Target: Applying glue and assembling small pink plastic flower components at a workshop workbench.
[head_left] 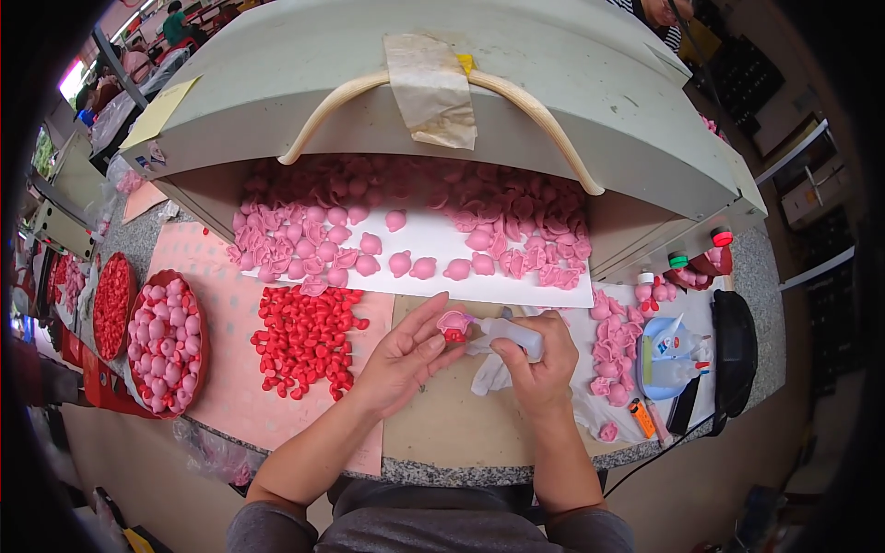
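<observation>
Desk (442,475) with a speckled front edge carries everything we work among. Just inside the middle of that edge, over a brown board (438,442), our left hand (406,355) holds a small pink-and-red piece (453,325), thumb and fingertips clamped on it, the other fingers a little apart. Our right hand (544,364) has its fingers wrapped round a clear squeeze bottle (510,336), whose tip points at the piece; whether the two touch we cannot tell. A crumpled white cloth (491,376) lies below the bottle, close to the right hand.

Straight ahead, toward the desk's far edge, a grey cabinet (553,111) blocks our way, open only at the front. A white sheet (433,241) on its floor bears many pink pieces (399,264), and the cabinet's top hangs over the rearmost ones. A pale cord (336,100) bows across its front, held by tape (431,92).

Near the left hand, red pieces (304,341) are heaped on a pink sheet (226,405). Toward the desk's left edge we have two red bowls (162,276), one of pink-and-red pieces, the other of red ones. Along the right edge stand a blue tray (642,369) holding bottles and a black case (735,355); an orange lighter (642,418) lies near the front right corner, with loose pink shells (616,341) beyond it.
</observation>
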A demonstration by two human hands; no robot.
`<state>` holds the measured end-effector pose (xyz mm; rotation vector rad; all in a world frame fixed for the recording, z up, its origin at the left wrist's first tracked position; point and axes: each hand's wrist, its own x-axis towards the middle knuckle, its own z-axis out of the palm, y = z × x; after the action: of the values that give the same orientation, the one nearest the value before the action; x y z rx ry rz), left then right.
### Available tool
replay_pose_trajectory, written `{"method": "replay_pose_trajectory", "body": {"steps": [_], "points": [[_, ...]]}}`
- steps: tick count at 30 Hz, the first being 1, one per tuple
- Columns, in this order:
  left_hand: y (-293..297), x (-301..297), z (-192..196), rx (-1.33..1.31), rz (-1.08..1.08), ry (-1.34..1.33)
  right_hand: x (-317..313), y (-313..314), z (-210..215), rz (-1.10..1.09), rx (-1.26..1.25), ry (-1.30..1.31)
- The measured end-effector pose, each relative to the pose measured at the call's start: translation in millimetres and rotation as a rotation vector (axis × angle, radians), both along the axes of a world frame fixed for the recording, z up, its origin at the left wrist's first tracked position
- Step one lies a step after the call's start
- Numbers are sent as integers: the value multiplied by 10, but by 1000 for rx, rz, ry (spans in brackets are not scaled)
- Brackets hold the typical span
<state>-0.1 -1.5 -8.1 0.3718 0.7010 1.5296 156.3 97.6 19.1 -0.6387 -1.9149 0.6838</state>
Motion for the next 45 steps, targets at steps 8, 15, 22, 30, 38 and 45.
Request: {"method": "replay_pose_trajectory", "body": {"steps": [8, 15, 22, 30, 38, 45], "points": [[8, 12, 9, 19, 44, 60, 7, -4, 15, 6, -10, -21], [0, 20, 1, 6, 56, 147, 11, 24, 5, 4, -12, -20], [1, 7, 28, -8, 53, 123, 6, 22, -9, -8, -7, -20], [-2, -17, 32, -31, 55, 83, 8, 11, 25, 13, -18, 0], [0, -16, 16, -28, 54, 75, 2, 21, -13, 18, -16, -19], [5, -20, 7, -28, 69, 63, 6, 17, 4, 10, 6, -25]]}}
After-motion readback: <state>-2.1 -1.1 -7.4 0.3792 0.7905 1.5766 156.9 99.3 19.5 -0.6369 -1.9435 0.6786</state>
